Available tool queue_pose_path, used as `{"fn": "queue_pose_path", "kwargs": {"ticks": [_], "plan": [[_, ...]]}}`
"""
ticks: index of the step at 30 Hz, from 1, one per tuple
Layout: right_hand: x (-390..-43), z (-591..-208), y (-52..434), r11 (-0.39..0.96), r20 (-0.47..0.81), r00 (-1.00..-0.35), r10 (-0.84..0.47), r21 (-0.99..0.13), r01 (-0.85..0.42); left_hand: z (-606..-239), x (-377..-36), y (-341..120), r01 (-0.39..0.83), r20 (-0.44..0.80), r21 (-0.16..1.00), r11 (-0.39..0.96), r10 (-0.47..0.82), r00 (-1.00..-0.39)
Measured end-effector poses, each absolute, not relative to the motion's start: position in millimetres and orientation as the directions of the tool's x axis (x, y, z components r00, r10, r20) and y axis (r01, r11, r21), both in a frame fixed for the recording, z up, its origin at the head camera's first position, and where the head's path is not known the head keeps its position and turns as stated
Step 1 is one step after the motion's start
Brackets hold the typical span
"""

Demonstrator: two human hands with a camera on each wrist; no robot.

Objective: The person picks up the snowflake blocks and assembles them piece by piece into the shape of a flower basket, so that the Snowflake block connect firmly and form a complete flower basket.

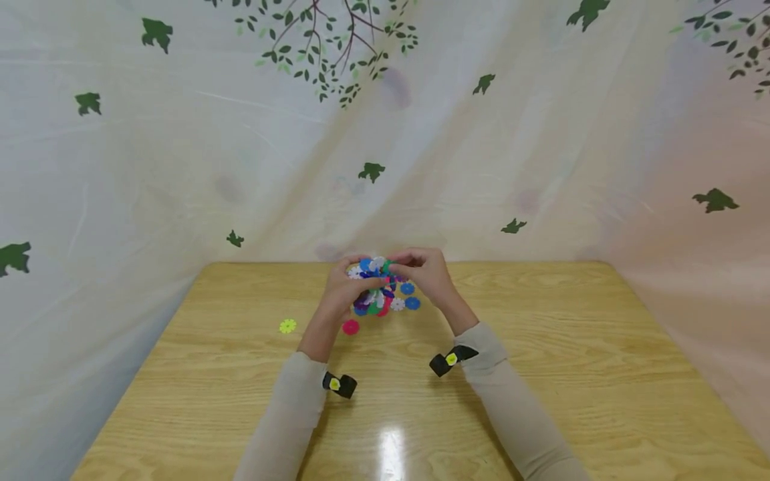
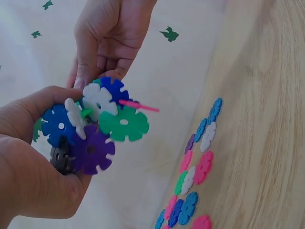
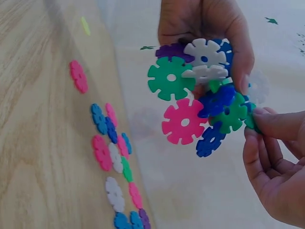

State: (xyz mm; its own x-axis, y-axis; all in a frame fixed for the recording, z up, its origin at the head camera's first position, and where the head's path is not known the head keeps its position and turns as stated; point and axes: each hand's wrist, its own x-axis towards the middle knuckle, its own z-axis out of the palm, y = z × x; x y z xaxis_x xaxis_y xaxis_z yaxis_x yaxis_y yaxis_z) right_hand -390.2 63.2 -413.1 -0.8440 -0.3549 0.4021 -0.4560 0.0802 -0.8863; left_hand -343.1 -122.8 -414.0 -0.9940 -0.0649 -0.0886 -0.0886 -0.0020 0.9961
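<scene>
My left hand (image 1: pixel 341 294) holds a cluster of interlocking notched plastic discs (image 2: pixel 125 125) above the table, thumb on one side and fingers on the other. The cluster joins green, white, blue, purple, pink and black flower-shaped discs set at different angles. At its edge my right hand (image 1: pixel 428 275) pinches a green disc (image 3: pixel 252 122) between thumb and fingers, as the right wrist view shows. This green disc sits right against the cluster's other green and blue discs. A pink disc (image 3: pixel 184 122) sticks out from the cluster's lower side.
On the wooden table (image 1: pixel 541 374), several loose discs lie beneath the hands, among them a blue disc (image 1: pixel 412 303) and a red-pink disc (image 1: pixel 351 327). Farther left lies a yellow disc (image 1: pixel 288 326). A patterned cloth (image 1: pixel 421 200) hangs behind the table's far edge.
</scene>
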Motion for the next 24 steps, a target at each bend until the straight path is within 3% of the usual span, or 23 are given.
{"fn": "queue_pose_path", "kwargs": {"ticks": [11, 17, 24], "plan": [[-388, -394, 74, 0.201, 0.387, -0.782, -0.489, -0.822, -0.533, -416, -342, -121, -0.107, -0.107, 0.994, 0.006, 0.151, -0.983], [-395, -391, 75, 0.251, 0.351, -0.757, -0.550, -0.795, -0.552, -417, -343, -123, -0.134, -0.140, 0.990, 0.046, 0.151, -0.979], [-412, -401, 95, 0.358, 0.226, -0.806, -0.547, -0.808, -0.469, -415, -344, -131, -0.151, -0.152, 0.988, 0.017, 0.088, -0.984]]}}
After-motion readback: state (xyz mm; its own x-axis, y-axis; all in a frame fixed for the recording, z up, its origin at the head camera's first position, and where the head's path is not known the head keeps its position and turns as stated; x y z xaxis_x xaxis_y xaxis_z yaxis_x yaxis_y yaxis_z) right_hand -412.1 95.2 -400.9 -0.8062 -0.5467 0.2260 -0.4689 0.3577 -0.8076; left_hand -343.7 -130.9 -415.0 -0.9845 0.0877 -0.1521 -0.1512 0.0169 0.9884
